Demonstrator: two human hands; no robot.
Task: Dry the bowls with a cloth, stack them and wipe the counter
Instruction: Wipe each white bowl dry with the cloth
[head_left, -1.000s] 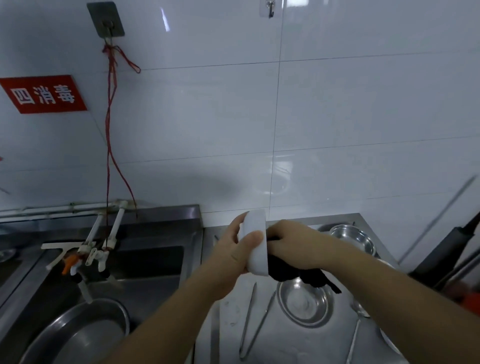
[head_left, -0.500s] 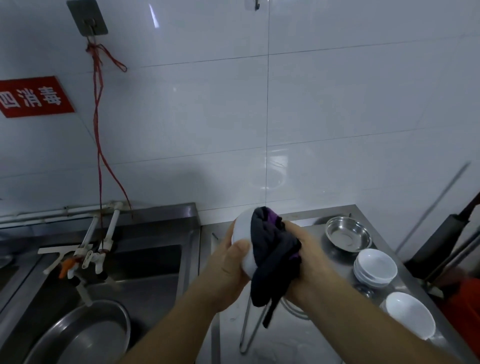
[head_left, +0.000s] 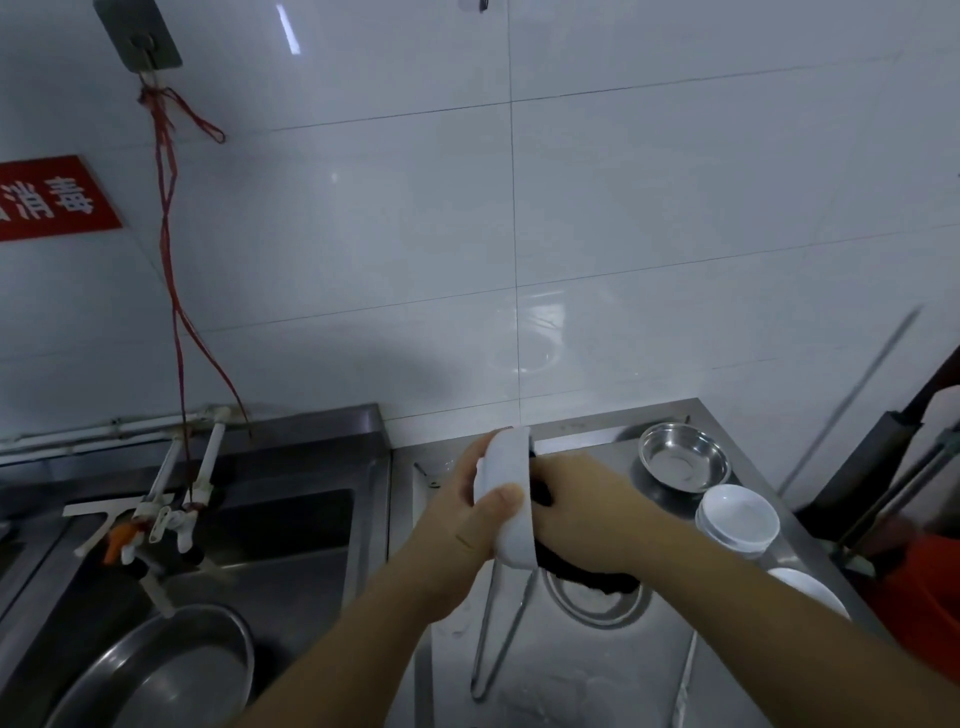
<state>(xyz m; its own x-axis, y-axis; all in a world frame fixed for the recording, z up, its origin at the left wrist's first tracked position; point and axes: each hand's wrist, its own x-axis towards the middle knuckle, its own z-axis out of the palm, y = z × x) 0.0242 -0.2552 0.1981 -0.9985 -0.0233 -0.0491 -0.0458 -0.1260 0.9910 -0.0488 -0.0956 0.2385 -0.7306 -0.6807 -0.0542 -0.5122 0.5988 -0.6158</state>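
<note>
Bowl (head_left: 511, 499) on edge, cloth (head_left: 587, 569) seemingly inside

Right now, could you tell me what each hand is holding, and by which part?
The left hand grips the white bowl by its outer wall and rim; the right hand holds the dark cloth inside it.

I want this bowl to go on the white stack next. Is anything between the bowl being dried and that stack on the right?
Nothing on the counter blocks it. The left hand holds the white bowl on edge; the right hand, pressing the dark cloth into it, lies toward the stack of white bowls. The steel bowl sits behind the stack.
</note>
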